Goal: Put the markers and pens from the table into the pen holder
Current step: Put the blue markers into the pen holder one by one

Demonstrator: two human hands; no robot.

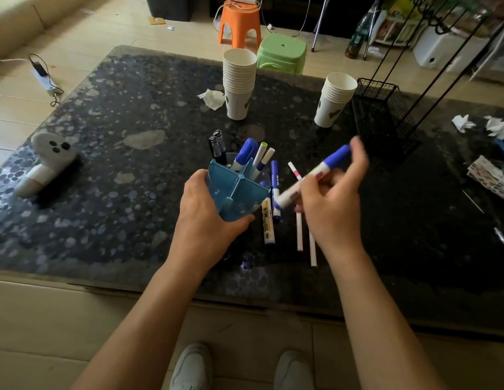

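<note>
My left hand (pixel 201 218) grips the blue divided pen holder (pixel 239 192) near the middle of the dark table, tilted toward me. Several markers and black pens (pixel 218 146) stand in its far compartments. My right hand (pixel 334 201) holds a white marker with a blue cap (pixel 315 175) in the air, just right of the holder, cap end pointing up and right. On the table beside the holder lie two blue-and-white markers (pixel 267 223) and a few thin white pens (pixel 299 235), one with a pink band (pixel 294 170).
Two stacks of paper cups (pixel 239 83) (pixel 334 101) stand behind the holder. A black wire basket (pixel 381 114) is at the back right, crumpled tissues (pixel 463 123) at the far right. A white ghost-faced object (pixel 49 161) lies at the left. The table's front edge (pixel 189 291) is close to my feet.
</note>
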